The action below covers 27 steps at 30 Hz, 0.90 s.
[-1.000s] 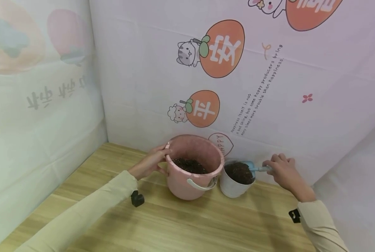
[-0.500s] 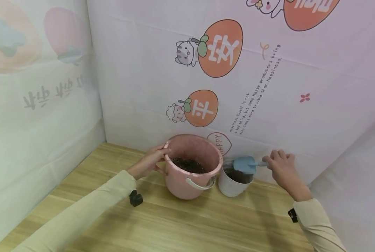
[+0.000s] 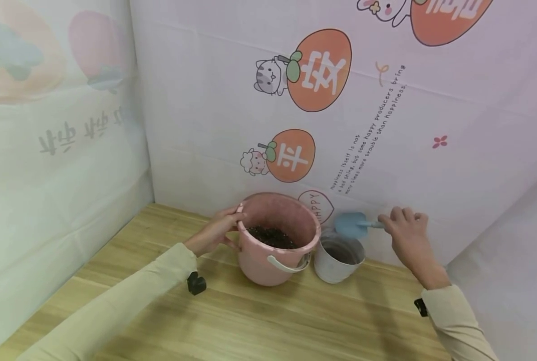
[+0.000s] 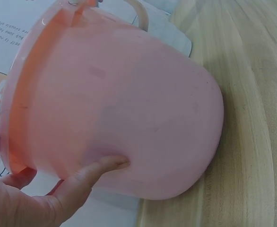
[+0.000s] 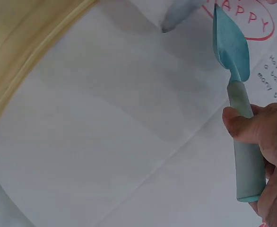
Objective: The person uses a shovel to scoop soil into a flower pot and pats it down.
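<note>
Nearest is the pale wood-grain bench (image 3: 250, 326) under cream fabric sleeves (image 3: 128, 301). Farther in, the left hand (image 3: 216, 230) grips the rim of a round pink bucket (image 3: 261, 265), which stands upright with dark soil (image 3: 270, 236) inside. Just beside it stands a round white pot (image 3: 333, 271). The right hand (image 3: 410, 240) is curled round the grey-green handle of a light-blue trowel (image 3: 351, 225), whose blade is by the pot's far rim. Behind hangs a white printed sheet (image 3: 196, 110).
</note>
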{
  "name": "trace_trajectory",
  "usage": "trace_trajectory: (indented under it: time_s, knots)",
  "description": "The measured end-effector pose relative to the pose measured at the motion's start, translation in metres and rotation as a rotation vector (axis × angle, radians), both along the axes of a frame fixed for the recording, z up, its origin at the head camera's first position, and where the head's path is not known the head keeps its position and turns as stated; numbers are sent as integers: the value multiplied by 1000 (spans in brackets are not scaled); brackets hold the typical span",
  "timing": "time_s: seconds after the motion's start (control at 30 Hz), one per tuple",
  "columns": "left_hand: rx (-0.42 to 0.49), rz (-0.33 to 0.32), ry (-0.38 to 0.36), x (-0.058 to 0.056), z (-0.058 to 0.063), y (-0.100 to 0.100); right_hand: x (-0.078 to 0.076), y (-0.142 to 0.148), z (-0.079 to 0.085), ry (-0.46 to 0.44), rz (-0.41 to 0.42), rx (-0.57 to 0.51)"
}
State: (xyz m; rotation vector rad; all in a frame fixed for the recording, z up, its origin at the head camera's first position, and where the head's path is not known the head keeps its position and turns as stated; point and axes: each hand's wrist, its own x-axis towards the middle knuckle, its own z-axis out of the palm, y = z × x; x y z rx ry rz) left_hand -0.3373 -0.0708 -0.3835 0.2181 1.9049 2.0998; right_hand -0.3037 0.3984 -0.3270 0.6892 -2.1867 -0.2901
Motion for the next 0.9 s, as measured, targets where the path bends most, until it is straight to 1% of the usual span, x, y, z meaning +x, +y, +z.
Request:
trace_trajectory:
  time_s: [0.1, 0.23, 0.37, 0.47, 0.63, 0.8, 0.9]
  knots:
    - [6, 11, -3, 0, 0, -1, -2, -6, 7, 9, 18, -12]
    - [6, 29, -10, 1, -1, -2, -6, -12, 12, -11, 17, -22]
    - [6, 24, -5, 0, -2, 1, -6, -17, 16, -14, 8, -47]
    - [8, 22, 2, 1, -2, 2, -4, -24, 21, 1, 8, -53]
    - [3, 37, 9, 2, -1, 4, -2, -43, 28, 29, 16, -34]
    - [3, 43, 2, 2, -1, 4, -2, -63, 33, 30, 37, -44]
    - [2, 39, 5, 2, -1, 3, -4, -73, 36, 28, 46, -31]
